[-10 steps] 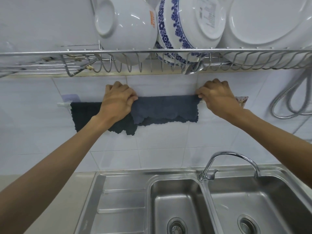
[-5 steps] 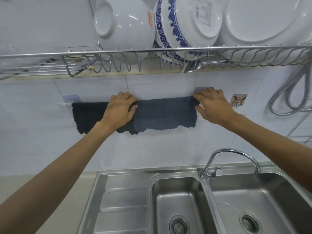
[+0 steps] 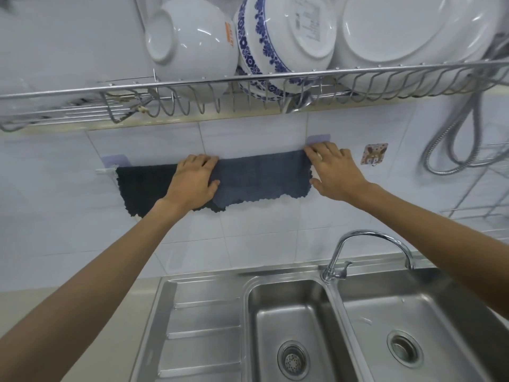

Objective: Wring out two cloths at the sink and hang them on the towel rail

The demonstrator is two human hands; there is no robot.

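Two cloths hang side by side on the white towel rail [image 3: 106,170] on the tiled wall. The dark cloth [image 3: 143,186] hangs at the left. The grey-blue cloth [image 3: 261,177] is spread out flat to its right and overlaps the dark one's edge. My left hand [image 3: 192,180] lies over the grey-blue cloth's left edge, thumb pressed into the fabric. My right hand [image 3: 333,169] holds its right edge, fingertips on the top corner at the rail and thumb lower on the side. Most of the rail is hidden under the cloths.
A wire dish rack [image 3: 248,84] with a white bowl [image 3: 192,40], a blue-patterned bowl [image 3: 275,45] and a large plate [image 3: 413,37] hangs just above my hands. Below are the double steel sink [image 3: 289,321], the faucet [image 3: 366,238] and a metal hose [image 3: 454,139] at the right.
The grey-blue cloth went from bunched to spread flat along the rail. My right hand pulled its edge rightward and uncovered the wall sticker; my left hand stayed on the left edge.
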